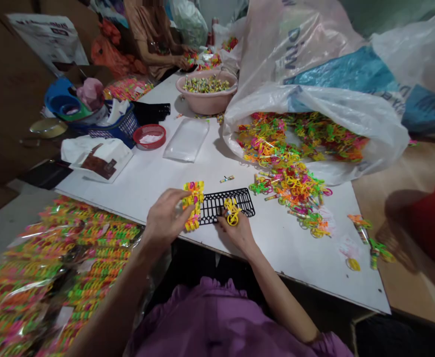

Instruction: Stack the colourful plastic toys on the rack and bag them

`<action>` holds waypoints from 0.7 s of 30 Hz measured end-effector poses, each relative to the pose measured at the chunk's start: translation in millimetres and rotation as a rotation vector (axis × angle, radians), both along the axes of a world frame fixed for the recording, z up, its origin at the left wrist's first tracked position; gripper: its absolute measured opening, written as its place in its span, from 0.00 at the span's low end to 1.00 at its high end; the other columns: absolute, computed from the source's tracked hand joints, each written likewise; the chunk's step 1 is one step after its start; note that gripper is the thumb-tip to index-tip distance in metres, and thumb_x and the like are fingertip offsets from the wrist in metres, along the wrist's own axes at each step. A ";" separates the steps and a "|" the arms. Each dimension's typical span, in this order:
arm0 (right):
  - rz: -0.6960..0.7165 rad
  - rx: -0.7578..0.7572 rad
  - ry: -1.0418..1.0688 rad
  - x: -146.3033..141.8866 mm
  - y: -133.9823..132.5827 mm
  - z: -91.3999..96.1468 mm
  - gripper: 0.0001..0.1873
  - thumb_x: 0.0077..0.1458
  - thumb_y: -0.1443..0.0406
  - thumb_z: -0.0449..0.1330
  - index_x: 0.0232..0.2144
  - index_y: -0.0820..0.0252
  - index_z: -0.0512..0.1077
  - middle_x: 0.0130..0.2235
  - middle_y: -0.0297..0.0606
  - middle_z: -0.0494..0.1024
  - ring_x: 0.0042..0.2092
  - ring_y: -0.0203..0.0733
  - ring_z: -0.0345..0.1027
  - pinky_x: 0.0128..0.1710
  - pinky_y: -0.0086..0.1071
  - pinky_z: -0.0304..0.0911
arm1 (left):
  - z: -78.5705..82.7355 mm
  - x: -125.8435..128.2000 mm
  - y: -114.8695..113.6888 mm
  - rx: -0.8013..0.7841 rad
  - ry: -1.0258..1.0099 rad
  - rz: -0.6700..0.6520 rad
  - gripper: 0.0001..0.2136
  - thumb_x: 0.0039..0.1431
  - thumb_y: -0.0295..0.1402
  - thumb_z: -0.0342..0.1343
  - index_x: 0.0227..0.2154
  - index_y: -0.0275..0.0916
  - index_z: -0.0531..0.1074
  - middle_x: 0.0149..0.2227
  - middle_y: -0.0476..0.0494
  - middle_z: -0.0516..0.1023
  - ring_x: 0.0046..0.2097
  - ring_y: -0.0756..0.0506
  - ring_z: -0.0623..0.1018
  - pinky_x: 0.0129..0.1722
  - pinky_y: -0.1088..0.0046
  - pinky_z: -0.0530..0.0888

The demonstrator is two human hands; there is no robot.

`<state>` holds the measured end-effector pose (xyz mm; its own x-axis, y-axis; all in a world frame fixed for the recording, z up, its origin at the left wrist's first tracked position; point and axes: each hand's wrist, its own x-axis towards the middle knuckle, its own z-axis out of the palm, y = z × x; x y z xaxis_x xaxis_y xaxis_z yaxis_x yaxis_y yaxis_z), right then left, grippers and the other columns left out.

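Half curled, my left hand [164, 216] grips the toy row [192, 206] on the black rack [213, 207] mid-frame; my right hand [239, 232], fingers bent, holds a yellow toy [233, 213].

Flat black tray [210, 208], bright pieces [192, 203] at left

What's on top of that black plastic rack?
Yellow and pink pieces line one end of the black rack, by the left hand. The right hand holds a yellow piece over it. What they cover is hidden.
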<state>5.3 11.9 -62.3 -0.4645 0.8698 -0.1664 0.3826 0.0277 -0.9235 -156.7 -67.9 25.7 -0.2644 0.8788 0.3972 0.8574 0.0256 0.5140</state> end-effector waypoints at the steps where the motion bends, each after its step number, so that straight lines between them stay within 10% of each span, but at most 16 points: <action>1: -0.003 -0.008 0.057 -5.1 -2.3 -3.8 0.11 0.50 0.61 0.55 0.34 0.61 0.67 0.27 0.34 0.73 0.27 0.36 0.65 0.28 0.28 0.60 | -6.2 0.6 -4.8 -0.010 0.092 -0.053 0.11 0.56 0.33 0.53 0.40 0.35 0.71 0.40 0.40 0.75 0.44 0.44 0.73 0.45 0.66 0.70; 9: 0.235 0.401 -0.118 -26.8 -21.4 -16.6 0.09 0.46 0.73 0.50 0.31 0.61 0.66 0.33 0.38 0.68 0.35 0.39 0.63 0.34 0.30 0.59 | -42.3 17.1 -15.6 -0.099 0.250 -0.174 0.10 0.58 0.29 0.50 0.42 0.37 0.69 0.39 0.43 0.75 0.43 0.44 0.72 0.45 0.67 0.69; 21: 0.481 0.451 -0.353 -24.8 -20.1 -1.8 0.07 0.54 0.71 0.49 0.35 0.64 0.66 0.35 0.41 0.70 0.34 0.38 0.64 0.33 0.28 0.58 | -44.3 24.4 -21.9 -0.004 0.412 -0.217 0.11 0.61 0.25 0.43 0.37 0.37 0.71 0.34 0.44 0.77 0.37 0.46 0.74 0.40 0.68 0.70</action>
<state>-19.6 -8.2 -64.0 -0.7958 0.6035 -0.0508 0.5044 0.6139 -0.6072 -132.3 -89.8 -18.6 0.1052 0.8983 0.4267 0.9758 -0.1760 0.1299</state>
